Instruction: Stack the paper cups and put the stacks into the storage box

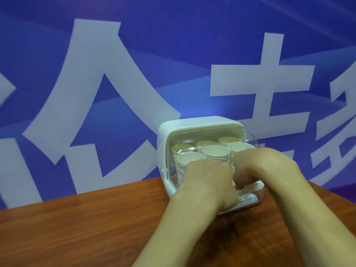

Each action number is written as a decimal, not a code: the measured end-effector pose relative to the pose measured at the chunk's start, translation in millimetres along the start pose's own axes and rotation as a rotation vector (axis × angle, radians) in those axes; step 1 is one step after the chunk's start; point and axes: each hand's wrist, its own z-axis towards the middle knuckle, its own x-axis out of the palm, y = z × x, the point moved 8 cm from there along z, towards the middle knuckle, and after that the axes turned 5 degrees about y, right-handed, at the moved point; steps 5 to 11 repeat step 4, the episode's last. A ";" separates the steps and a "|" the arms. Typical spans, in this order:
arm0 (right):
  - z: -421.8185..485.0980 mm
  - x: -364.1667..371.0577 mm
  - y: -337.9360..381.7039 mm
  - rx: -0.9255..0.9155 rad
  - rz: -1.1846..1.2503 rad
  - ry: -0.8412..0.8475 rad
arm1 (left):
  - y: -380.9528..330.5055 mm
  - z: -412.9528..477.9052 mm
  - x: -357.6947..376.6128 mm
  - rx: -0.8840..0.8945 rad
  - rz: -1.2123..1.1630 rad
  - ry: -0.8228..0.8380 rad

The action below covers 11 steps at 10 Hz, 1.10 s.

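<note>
Though curled, both hands [210, 182] [264, 166] touch storage box [192, 122]

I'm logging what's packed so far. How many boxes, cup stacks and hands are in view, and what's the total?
Box: 1
Cup stacks: 6, all inside it
Hands: 2, left hand and right hand
Total: 9
</note>
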 end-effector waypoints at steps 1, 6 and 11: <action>-3.2 -3.8 11.3 -0.086 0.079 -0.087 | 15.7 -17.4 -6.5 0.088 -0.225 -0.112; -70.9 -26.9 82.0 -0.311 0.137 -0.530 | 93.3 -103.4 -10.4 -0.035 -0.266 -0.103; -70.9 -26.9 82.0 -0.311 0.137 -0.530 | 93.3 -103.4 -10.4 -0.035 -0.266 -0.103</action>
